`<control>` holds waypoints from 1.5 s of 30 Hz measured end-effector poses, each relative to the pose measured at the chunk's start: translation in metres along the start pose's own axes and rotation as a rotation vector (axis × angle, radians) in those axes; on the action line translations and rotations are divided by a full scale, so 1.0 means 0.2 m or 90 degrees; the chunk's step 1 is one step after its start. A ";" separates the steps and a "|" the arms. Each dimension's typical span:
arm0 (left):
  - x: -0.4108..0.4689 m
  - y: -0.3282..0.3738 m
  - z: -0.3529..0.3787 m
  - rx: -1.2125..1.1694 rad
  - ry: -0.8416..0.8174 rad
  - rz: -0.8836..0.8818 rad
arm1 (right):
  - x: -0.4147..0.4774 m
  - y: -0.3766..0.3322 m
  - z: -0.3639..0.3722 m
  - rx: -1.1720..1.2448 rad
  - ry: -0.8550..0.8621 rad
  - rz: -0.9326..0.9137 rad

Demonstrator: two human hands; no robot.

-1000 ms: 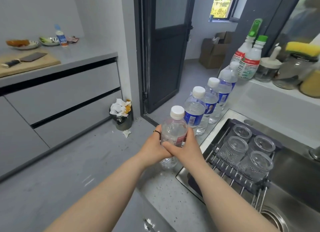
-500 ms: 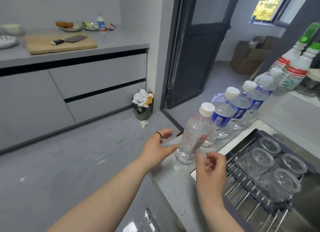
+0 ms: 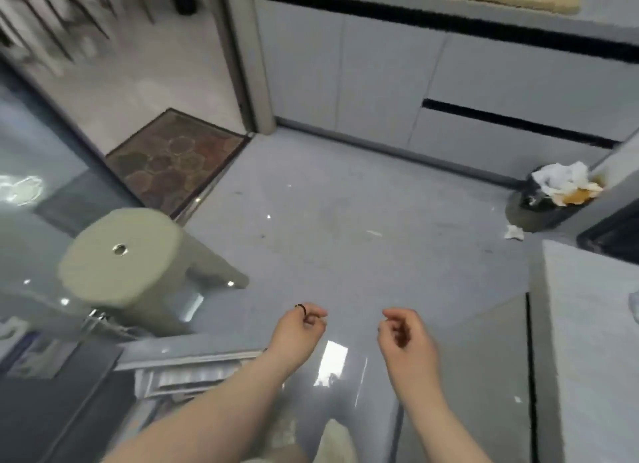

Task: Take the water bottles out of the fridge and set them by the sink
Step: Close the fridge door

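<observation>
No water bottle and no sink show in the head view, which looks down at the grey kitchen floor [image 3: 345, 238]. My left hand [image 3: 299, 328], with a dark ring on one finger, hovers over the floor with its fingers loosely curled and nothing in it. My right hand [image 3: 403, 338] hangs level with it, a short gap to the right, also loosely curled and holding nothing. The corner of the grey countertop [image 3: 587, 324] stands just right of my right hand.
A beige round stool [image 3: 128, 255] stands at the left, a patterned doormat [image 3: 176, 158] lies in the doorway behind it. Grey drawer cabinets [image 3: 380, 82] line the far wall. A bin [image 3: 549, 200] overflowing with paper sits at the right, with a paper scrap [image 3: 514, 232] beside it.
Both hands let go of the bottle by the sink and drew back. The view has swung left and down, so the bottles and sink have left the frame.
</observation>
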State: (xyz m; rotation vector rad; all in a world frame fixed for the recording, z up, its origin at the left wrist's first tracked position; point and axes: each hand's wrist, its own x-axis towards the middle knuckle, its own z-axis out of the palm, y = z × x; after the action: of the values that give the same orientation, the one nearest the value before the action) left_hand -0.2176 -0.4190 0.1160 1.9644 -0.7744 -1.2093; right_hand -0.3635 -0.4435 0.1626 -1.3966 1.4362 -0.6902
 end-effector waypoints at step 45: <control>-0.23 -1.71 -0.62 -0.425 0.303 -0.535 | -0.50 0.73 1.80 -0.557 -0.738 0.206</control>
State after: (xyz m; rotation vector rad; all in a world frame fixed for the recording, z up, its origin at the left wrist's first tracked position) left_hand -0.0784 -0.1539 -0.0954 1.8750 0.6958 -1.1333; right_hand -0.1109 -0.2402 -0.0720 -1.6569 0.9115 0.9788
